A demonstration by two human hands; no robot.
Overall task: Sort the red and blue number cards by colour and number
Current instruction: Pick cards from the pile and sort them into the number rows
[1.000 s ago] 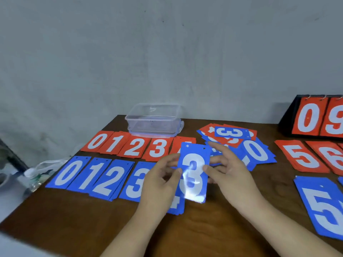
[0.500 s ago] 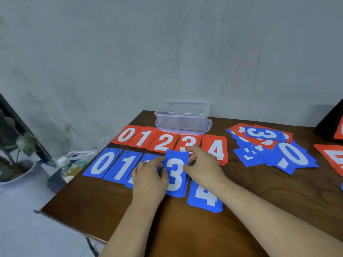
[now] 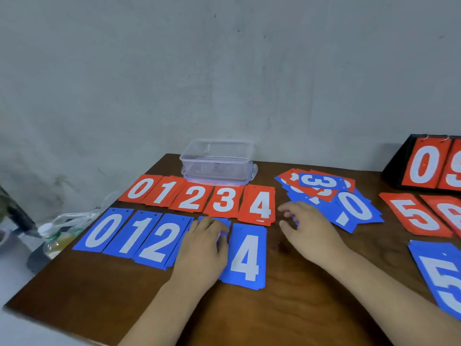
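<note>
Red cards 0 to 4 [image 3: 199, 199] lie in a row on the brown table [image 3: 287, 308]. In front of them runs a blue row: 0 [image 3: 102, 232], 1, 2 [image 3: 159, 242], a mostly hidden 3 pile, then 4 [image 3: 245, 255]. My left hand [image 3: 202, 248] lies flat on the blue 3 pile [image 3: 224, 222], fingers straight, covering most of it. My right hand [image 3: 306, 231] hovers palm down, fingers spread and holding nothing, between the red 4 and a mixed heap of red and blue cards [image 3: 331, 198]. Red 5 [image 3: 415, 214], red 6 and a blue 5 [image 3: 444, 275] lie at the right.
A clear plastic box [image 3: 217, 162] stands behind the red row against the grey wall. A black flip scoreboard [image 3: 429, 164] with red 0 and 9 stands at the back right. Off the table's left edge sit a bottle [image 3: 51, 239] and a bag.
The blue 3 card went down onto the blue 3 pile. My right hand let go and moved right toward the mixed heap. My left hand stays on the pile.
</note>
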